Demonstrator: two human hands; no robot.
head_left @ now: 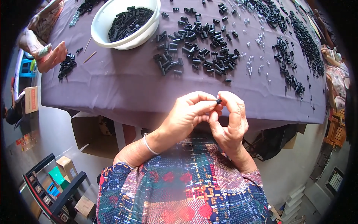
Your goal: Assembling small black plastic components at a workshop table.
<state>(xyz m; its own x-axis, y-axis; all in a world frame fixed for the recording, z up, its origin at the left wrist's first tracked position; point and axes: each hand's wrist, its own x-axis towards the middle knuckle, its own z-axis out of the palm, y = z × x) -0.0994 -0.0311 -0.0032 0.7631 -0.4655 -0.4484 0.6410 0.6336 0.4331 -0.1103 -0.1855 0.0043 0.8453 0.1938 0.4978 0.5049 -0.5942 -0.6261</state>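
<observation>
1. A small black part [218,101] is at the fingertips of both hands, just above the near edge of the cloth-covered table [123,87] and in front of the person's chest.
2. Writing: a brown carton [31,100] at the far left bears reddish print on its side, too small to read.
3. The left hand [188,110] is nearly closed, thumb and forefinger pinching the black part from the left.
4. The right hand [230,117] is half curled, its thumb and forefinger bowed apart with their tips close about the part; whether it grips too, I cannot tell.
5. Both forearms rise from the lower edge and angle inward, elbows spread, so the hands meet; a pale band [149,145] circles the left wrist. The sleeves belong to a patterned, multicoloured top [179,183].
6. Beyond the hands lies a loose spread of black cylindrical pieces [216,52], with small metal springs [249,67] scattered to its right.
7. A white bowl [125,44] holding more black pieces stands farther back, left of centre.
8. At the table's left side, a co-worker's hand [56,58] hovers, fingers loosely bent, beside a small black heap [67,68].
</observation>
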